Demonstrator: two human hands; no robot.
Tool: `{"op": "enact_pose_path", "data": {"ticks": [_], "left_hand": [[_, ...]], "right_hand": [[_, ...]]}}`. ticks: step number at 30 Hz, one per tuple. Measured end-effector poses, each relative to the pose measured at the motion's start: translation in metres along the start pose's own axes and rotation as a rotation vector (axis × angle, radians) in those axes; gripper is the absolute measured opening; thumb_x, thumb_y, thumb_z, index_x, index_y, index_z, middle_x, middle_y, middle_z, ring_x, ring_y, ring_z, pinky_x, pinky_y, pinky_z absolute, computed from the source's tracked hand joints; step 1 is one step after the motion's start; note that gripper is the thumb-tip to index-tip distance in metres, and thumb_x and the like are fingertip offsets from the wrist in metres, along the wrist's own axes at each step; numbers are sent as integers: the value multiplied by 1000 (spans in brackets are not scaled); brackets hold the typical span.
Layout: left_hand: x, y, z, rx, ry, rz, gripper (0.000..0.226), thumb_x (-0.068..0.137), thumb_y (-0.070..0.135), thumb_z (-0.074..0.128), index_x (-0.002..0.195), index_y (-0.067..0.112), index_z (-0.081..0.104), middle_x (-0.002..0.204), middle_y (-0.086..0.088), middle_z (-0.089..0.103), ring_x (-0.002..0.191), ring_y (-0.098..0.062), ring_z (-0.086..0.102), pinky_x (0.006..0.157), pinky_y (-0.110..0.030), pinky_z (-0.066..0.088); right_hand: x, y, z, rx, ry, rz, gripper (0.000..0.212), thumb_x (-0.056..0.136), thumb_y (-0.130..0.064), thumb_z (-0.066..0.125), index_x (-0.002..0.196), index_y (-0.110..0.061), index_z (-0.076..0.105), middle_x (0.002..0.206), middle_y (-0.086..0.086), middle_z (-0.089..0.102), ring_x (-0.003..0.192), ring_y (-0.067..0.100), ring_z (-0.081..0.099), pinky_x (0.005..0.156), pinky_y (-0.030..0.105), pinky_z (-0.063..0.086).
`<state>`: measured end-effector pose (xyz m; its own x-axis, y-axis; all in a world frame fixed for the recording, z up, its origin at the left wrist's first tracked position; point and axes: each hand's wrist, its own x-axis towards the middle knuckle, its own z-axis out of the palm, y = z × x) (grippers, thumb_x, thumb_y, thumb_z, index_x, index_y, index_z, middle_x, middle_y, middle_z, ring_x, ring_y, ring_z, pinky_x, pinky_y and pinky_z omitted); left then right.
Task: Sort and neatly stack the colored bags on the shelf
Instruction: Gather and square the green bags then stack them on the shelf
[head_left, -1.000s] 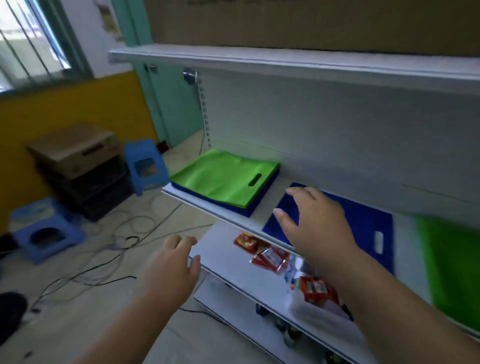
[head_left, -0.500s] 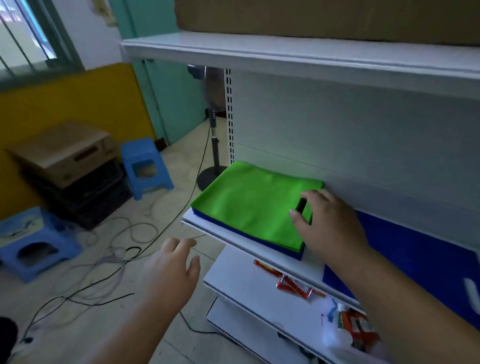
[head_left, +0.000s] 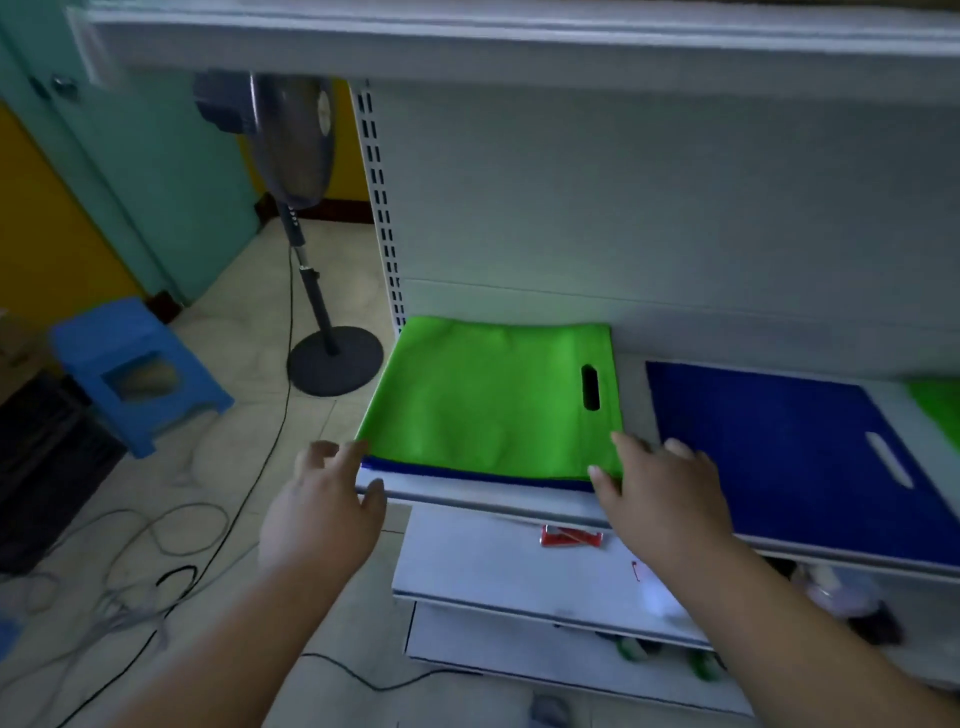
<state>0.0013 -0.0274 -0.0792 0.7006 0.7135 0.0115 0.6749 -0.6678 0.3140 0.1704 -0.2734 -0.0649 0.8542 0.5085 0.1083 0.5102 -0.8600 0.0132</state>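
A green bag (head_left: 488, 400) with a cut-out handle lies flat on top of a blue bag whose edge (head_left: 467, 475) shows beneath it, at the left end of the white shelf (head_left: 498, 500). My left hand (head_left: 322, 514) reaches the stack's front left corner, fingers spread and touching its edge. My right hand (head_left: 662, 493) rests with straight fingers on the stack's front right corner. To the right a second blue bag (head_left: 795, 452) lies flat, and a strip of another green bag (head_left: 937, 410) shows at the far right.
A lower shelf (head_left: 493, 566) holds a red packet (head_left: 571, 536) and blurred items. A standing fan (head_left: 306, 218) is left of the shelf post. A blue stool (head_left: 130, 369) and cables (head_left: 156, 545) lie on the floor. An upper shelf (head_left: 519, 41) overhangs.
The view has swung left and closer to the green stack. My left hand rose to the stack's front left corner. My right hand slid from the handle hole to the front right corner.
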Motion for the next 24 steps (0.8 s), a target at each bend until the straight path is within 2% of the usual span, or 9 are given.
{"op": "enact_pose_path", "data": {"ticks": [2, 4, 9, 12, 14, 16, 18, 20, 24], "left_hand": [[10, -1, -1, -5, -13, 29, 34, 93, 39, 51, 126, 32, 51, 129, 0, 47, 81, -24, 59, 61, -29, 44], [16, -3, 0, -31, -18, 43, 32, 93, 38, 51, 124, 30, 55, 126, 2, 48, 79, -22, 59, 62, -29, 47], [24, -3, 4, -68, -17, 43, 33, 96, 36, 51, 124, 24, 62, 128, 5, 53, 77, -16, 57, 64, -26, 43], [20, -8, 1, -109, 31, 11, 25, 95, 30, 52, 114, 25, 68, 123, 5, 59, 77, -15, 54, 61, -25, 37], [16, -14, -1, -139, 69, 3, 16, 94, 29, 56, 98, 26, 70, 110, 6, 64, 71, -15, 54, 55, -24, 33], [15, -19, -3, -198, 80, -25, 11, 91, 30, 60, 81, 27, 65, 86, 7, 65, 65, -14, 54, 53, -25, 32], [17, -23, -5, -271, 57, -75, 18, 88, 33, 65, 72, 26, 59, 67, 7, 60, 61, -14, 54, 51, -25, 34], [21, -27, -5, -325, 6, -93, 19, 85, 33, 69, 76, 24, 55, 71, 7, 61, 63, -14, 55, 52, -27, 36], [30, -30, -6, -323, -37, -14, 30, 85, 30, 68, 111, 29, 52, 105, 11, 59, 82, -17, 57, 63, -30, 39]], "right_hand": [[-2, -1, 7, -42, 31, -38, 42, 86, -44, 61, 112, -12, 62, 101, 8, 71, 85, 33, 58, 70, 39, 42], [-2, -1, 12, -39, 102, -59, 40, 81, -41, 68, 106, -10, 65, 87, 8, 72, 76, 32, 58, 64, 38, 42], [-1, -4, 15, -75, 97, -107, 39, 89, -45, 43, 94, -15, 68, 82, 2, 72, 75, 29, 59, 64, 37, 42], [-5, -2, 13, 46, 59, -106, 34, 96, -42, 43, 102, -17, 66, 86, 0, 72, 82, 28, 56, 69, 36, 41], [-11, 0, 9, 221, 58, -61, 33, 96, -42, 51, 109, -16, 66, 86, 3, 70, 85, 28, 56, 70, 35, 42], [-16, 1, 6, 375, 91, -35, 28, 93, -36, 60, 109, -15, 69, 83, 4, 68, 83, 29, 58, 68, 34, 43], [-21, 2, 7, 419, 158, -37, 17, 89, -31, 68, 97, -16, 70, 69, -10, 57, 71, 25, 56, 60, 32, 41], [-27, 2, 8, 416, 206, -20, 14, 85, -28, 73, 90, -15, 70, 61, -18, 40, 61, 19, 49, 55, 30, 37], [-37, -4, 10, 295, 229, -39, 33, 85, -38, 68, 105, -12, 71, 60, -13, 38, 61, 22, 52, 56, 31, 44]]}}
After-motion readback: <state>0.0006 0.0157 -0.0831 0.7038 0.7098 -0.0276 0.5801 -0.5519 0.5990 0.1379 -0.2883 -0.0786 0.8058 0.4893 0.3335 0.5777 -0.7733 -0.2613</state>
